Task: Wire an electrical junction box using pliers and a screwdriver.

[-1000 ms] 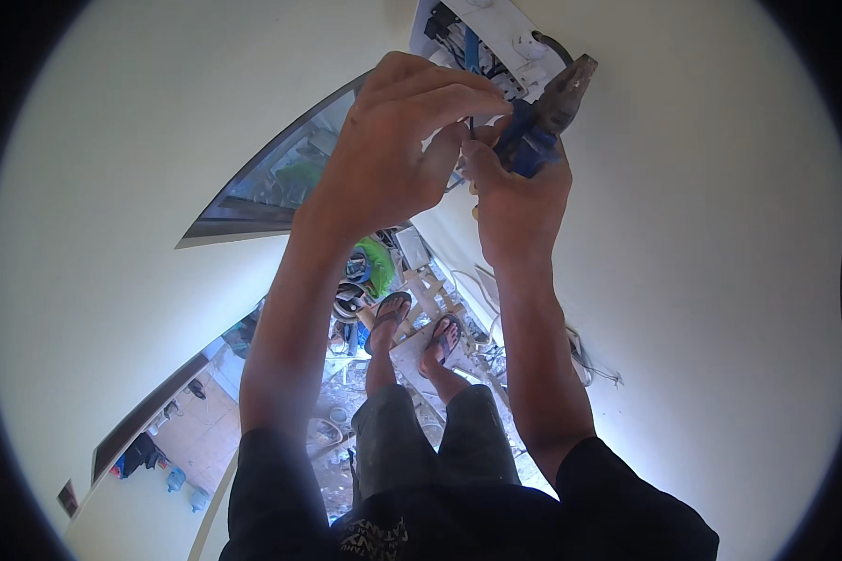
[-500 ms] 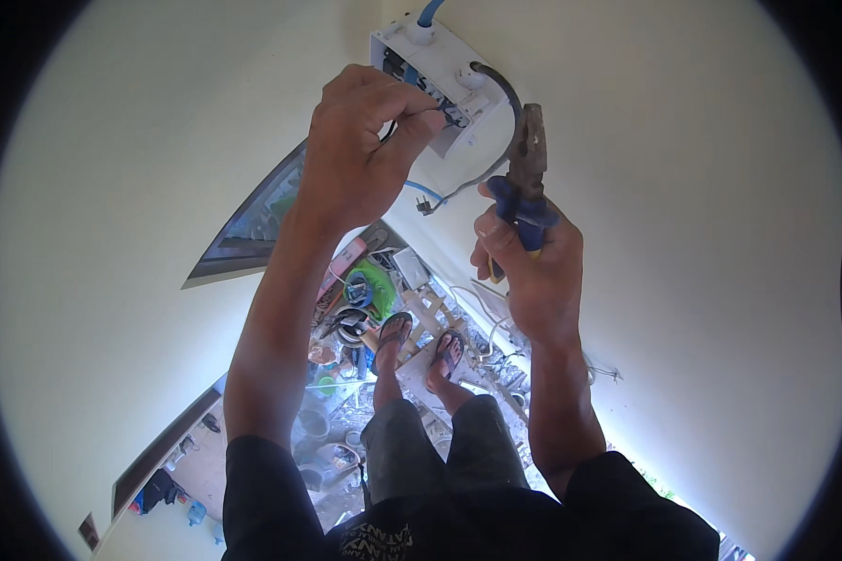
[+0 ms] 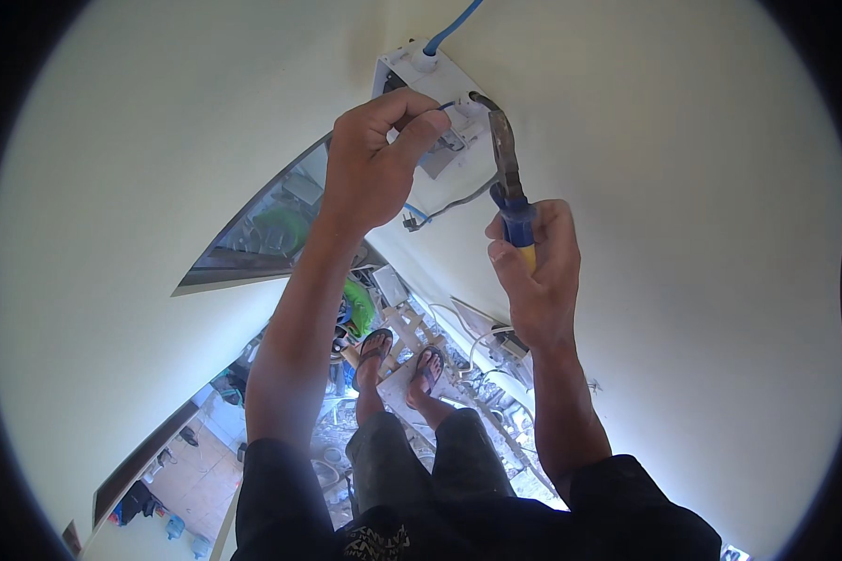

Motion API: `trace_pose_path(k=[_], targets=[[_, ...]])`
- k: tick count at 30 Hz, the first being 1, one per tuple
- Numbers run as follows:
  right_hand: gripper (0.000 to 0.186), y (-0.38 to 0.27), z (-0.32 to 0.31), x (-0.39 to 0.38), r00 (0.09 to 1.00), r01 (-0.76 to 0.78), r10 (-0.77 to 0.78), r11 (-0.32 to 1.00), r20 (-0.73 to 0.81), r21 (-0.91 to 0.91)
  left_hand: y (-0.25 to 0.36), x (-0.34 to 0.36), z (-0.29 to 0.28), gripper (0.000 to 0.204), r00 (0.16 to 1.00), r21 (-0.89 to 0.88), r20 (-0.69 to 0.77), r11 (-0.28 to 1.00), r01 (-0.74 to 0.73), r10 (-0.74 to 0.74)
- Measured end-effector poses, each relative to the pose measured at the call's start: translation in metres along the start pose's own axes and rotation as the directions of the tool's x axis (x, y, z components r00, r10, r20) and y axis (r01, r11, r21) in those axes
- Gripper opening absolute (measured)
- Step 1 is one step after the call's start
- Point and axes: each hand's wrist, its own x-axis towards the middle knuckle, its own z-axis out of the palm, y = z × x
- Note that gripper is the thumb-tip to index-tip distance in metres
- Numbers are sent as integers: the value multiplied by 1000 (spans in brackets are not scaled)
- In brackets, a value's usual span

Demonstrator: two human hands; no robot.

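Observation:
A white electrical box (image 3: 454,82) is fixed to the wall above me, its front open, with parts inside. My left hand (image 3: 379,154) is in front of it, thumb and forefinger pinched on a thin dark blue wire (image 3: 448,105). In my right hand (image 3: 544,280) is a pair of pliers (image 3: 506,154) with blue and yellow handles. Their worn metal jaws point up beside the box, apart from my left fingertips and in front of a black cable (image 3: 482,97). Much of the box's inside is hidden behind my left hand.
A blue cable (image 3: 454,26) enters the box from above. Below hangs a plug (image 3: 412,222) on a grey cord. A window (image 3: 262,224) opens at the left. My feet stand high up on a board (image 3: 398,383), above a cluttered floor.
My right hand has brought the pliers left towards the box, and their jaws have turned. The view has shifted, and the wire now shows beyond my left fingertips, which stay pinched.

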Motion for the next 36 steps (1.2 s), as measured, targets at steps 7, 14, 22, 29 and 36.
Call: trace_pose_path(k=[7,14,22,29,36], targets=[[38,18,-18,-11,800,-572,256,599,542,561,-5,-1,2,17,999,-40,-30,998,-44,43],[19,14,-20,-18,769,-632,286,470,571,616,6,-1,4,16,1000,49,-27,999,-2,4],[19,-3,-20,21,750,-595,-98,330,654,733,13,4,13,14,980,-18,-199,1000,-16,12],[33,-35,-17,40,938,-244,214,966,274,81,23,5,18,13,975,75,-220,997,-13,29],[35,-34,-11,45,935,-165,191,980,299,-110,21,6,15,13,985,160,-171,987,6,21]])
